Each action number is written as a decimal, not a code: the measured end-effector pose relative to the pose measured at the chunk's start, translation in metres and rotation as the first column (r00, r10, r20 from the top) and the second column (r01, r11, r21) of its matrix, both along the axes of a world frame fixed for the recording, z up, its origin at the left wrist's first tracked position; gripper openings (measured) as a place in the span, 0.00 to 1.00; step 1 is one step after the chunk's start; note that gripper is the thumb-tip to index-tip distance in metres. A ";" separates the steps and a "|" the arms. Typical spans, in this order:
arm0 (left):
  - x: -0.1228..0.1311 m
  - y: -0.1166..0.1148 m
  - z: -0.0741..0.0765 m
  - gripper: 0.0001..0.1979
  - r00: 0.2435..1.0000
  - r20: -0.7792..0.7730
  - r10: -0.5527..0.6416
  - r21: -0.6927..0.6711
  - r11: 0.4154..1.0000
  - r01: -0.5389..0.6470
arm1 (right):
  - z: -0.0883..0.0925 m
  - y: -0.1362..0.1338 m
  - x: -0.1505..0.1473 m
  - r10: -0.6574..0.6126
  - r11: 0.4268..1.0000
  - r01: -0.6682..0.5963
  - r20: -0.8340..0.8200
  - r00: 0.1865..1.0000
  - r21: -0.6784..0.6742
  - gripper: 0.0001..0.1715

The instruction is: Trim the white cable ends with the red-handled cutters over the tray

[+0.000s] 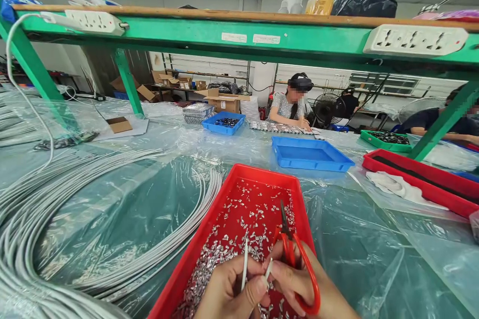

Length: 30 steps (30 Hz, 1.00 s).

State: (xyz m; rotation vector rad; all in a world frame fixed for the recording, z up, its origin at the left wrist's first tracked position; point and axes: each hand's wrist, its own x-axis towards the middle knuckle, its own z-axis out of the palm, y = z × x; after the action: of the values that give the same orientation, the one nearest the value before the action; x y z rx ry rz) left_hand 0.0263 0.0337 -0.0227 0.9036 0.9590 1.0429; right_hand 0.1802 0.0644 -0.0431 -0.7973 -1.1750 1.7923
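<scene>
Left hand (228, 291) pinches a white cable end (244, 263) in closed grip; right hand (299, 281) grips red scissors (294, 254) (blades seemingly shut).

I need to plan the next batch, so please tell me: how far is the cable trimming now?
Done: many small silvery cut scraps already cover the red plastic tray. In hand: the left hand pinches a thin white cable end, while the right hand holds red-handled scissors beside it. Left: a large bundle of long grey cables lies on the plastic-covered table; how many are trimmed cannot be told.
</scene>
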 end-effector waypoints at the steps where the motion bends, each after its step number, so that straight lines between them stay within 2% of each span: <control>1: 0.000 0.000 0.000 0.23 1.000 0.021 0.005 -0.004 1.000 -0.005 | -0.001 -0.001 0.001 -0.022 1.000 0.022 0.025 0.999 0.006 0.17; 9: 0.001 0.002 -0.001 0.23 0.999 0.035 0.036 0.006 0.999 -0.036 | -0.001 -0.004 0.001 -0.091 0.995 0.086 0.095 0.991 0.049 0.22; 16: 0.001 -0.001 -0.004 0.22 0.999 0.013 0.042 0.020 0.999 -0.043 | 0.003 -0.007 -0.001 -0.131 0.990 0.124 0.123 0.984 0.064 0.22; 20: 0.003 -0.002 -0.005 0.23 1.000 -0.011 0.026 0.032 0.999 -0.026 | 0.000 -0.008 0.000 -0.174 0.980 0.158 0.137 0.975 0.120 0.20; 26: 0.001 -0.003 -0.002 0.21 0.988 -0.146 0.044 0.072 0.997 -0.034 | 0.003 -0.008 0.001 -0.306 0.936 0.267 0.150 0.940 0.230 0.18; 30: -0.001 -0.002 0.001 0.23 0.992 -0.130 -0.006 -0.002 1.000 0.006 | 0.011 -0.008 -0.003 -0.235 0.959 0.207 0.130 0.963 0.196 0.16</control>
State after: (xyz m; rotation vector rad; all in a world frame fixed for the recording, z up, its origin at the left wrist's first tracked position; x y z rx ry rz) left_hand 0.0249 0.0312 -0.0217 0.9818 1.0644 0.9870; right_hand 0.1774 0.0566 -0.0326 -0.9315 -1.2722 1.4403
